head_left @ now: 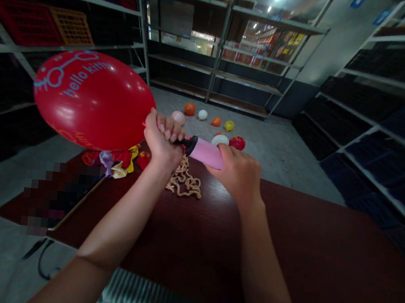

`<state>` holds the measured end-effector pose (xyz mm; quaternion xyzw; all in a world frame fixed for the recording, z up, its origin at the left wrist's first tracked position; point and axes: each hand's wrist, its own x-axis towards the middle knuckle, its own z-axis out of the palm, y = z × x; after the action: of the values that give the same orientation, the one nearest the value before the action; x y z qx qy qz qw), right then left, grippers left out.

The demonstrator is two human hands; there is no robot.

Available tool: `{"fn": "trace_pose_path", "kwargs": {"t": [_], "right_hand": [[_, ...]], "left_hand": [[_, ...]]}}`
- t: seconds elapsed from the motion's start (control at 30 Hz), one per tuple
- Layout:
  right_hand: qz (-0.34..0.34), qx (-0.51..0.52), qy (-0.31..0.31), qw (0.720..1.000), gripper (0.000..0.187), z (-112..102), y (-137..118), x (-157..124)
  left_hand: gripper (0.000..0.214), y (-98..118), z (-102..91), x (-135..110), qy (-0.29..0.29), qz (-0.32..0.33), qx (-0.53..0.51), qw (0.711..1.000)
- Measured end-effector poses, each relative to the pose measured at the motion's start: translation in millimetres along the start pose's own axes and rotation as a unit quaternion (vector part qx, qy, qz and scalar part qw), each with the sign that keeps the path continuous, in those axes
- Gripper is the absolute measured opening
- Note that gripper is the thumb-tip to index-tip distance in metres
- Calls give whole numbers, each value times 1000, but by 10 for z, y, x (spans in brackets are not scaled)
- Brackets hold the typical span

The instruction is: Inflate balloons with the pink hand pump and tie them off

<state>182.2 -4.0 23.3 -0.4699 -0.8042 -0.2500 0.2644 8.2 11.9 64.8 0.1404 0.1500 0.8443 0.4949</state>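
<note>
A large red balloon [99,104] with blue "hello kitty" print is inflated at the left. My left hand [164,138] is closed at the balloon's neck, by the black nozzle end of a pink hand pump [205,153]. The neck itself is mostly hidden by my fingers. Around the pink barrel of the pump my right hand [238,174] is wrapped. Below my hands, a tangle of tan cord [186,183] lies on the dark wooden table [197,237]. Several limp balloons [121,162] in red, yellow, purple and cream lie left of it.
On the floor beyond the table rest several small inflated balloons, among them an orange one [189,109] and a yellow one [229,125]. Metal shelves [214,75] stand behind. Crates [24,22] fill racks at left. A dark, partly pixelated flat object [78,196] lies on the table's left.
</note>
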Motion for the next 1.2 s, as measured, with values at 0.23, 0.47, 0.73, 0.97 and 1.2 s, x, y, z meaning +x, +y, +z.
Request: {"fn": "trace_pose_path", "kwargs": {"t": [0.23,0.47,0.73,0.97,1.2], "right_hand": [[-9,-10,11,1000,33,105,25,-5],[-6,-32,11,999,31,116,214,-30],[14,-1,5,1000,36,53,436,-59],[25,73,-13,997,36,-63,468,-81],[28,68,-36,997,34,-159,460,-90]], "left_hand": [[58,82,-102,169,-17,23,-4,1000],[53,392,-17,196,55,28,-32,998],[49,703,60,135,27,73,-44,996],[52,778,141,-72,-41,72,-36,996],[55,653,229,-149,-36,116,-13,992]]}}
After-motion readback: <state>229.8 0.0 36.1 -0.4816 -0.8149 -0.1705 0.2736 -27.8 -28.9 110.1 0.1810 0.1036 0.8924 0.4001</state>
